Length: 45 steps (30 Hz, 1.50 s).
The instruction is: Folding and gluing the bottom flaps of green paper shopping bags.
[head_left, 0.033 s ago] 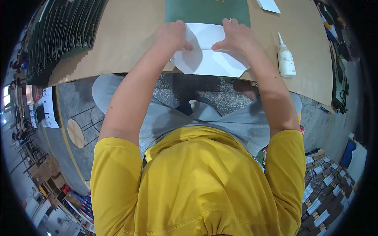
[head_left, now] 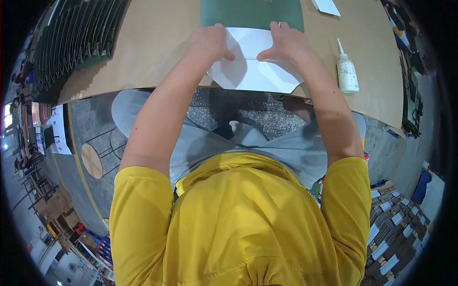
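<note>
A dark green paper bag lies flat on the table with its white-lined bottom flap turned toward me and reaching the near edge. A crease runs across the white part. My left hand rests on the flap's left side, fingertips at the green border and thumb pointing inward on the white. On the right side my right hand lies likewise, its thumb spread well away from the fingers. Both hands are open against the paper. To the right of them stands a white squeeze bottle with a narrow nozzle, its body stained.
Several dark green folded bags stand in a row at the table's left. White paper lies at the far right of the brown tabletop. A round stool is on the floor at left, and stacked bundles are at lower right.
</note>
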{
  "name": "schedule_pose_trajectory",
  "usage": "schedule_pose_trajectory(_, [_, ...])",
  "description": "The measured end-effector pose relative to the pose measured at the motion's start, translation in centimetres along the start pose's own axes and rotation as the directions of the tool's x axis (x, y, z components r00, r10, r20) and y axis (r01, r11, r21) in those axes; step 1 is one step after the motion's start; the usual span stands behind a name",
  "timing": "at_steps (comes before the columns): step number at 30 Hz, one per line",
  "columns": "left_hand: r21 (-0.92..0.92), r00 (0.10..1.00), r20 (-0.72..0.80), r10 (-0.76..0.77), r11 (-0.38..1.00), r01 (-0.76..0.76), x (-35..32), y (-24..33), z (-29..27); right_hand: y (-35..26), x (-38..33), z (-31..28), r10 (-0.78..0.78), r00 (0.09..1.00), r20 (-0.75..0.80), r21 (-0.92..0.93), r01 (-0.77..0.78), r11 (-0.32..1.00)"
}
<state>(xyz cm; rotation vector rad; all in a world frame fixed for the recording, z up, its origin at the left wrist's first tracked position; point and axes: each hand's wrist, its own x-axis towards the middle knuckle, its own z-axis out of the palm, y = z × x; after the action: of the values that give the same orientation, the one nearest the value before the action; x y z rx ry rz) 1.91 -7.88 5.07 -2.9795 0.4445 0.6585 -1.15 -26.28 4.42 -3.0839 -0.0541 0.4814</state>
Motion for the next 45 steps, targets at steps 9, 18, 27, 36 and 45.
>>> schedule_pose_trajectory(9, [-0.011,0.997,-0.013,0.073,0.997,-0.073,0.8,-0.9,0.2,-0.3,0.9,-1.2,0.055,0.99,0.13,0.014,-0.057,0.998])
schedule_pose_trajectory(18, [-0.015,0.995,-0.092,0.035,0.999,-0.037,0.7,-0.1,0.8,0.5,0.4,-0.9,0.011,0.997,0.082,0.003,-0.011,1.0])
schedule_pose_trajectory(27, [0.033,0.991,-0.121,0.06,0.998,-0.056,0.5,-0.6,1.1,2.5,-0.7,-1.1,-0.087,0.996,0.002,-0.18,0.086,0.98])
schedule_pose_trajectory(36, [0.296,0.856,-0.48,0.192,0.954,-0.048,1.0,0.6,3.2,3.1,0.5,-1.0,-0.042,0.998,0.057,-0.189,0.052,0.981])
schedule_pose_trajectory(45, [-0.331,0.9,-0.189,0.393,0.838,-0.435,1.7,7.4,4.0,3.8,0.4,-0.7,-0.09,0.991,0.103,-0.163,0.106,0.981])
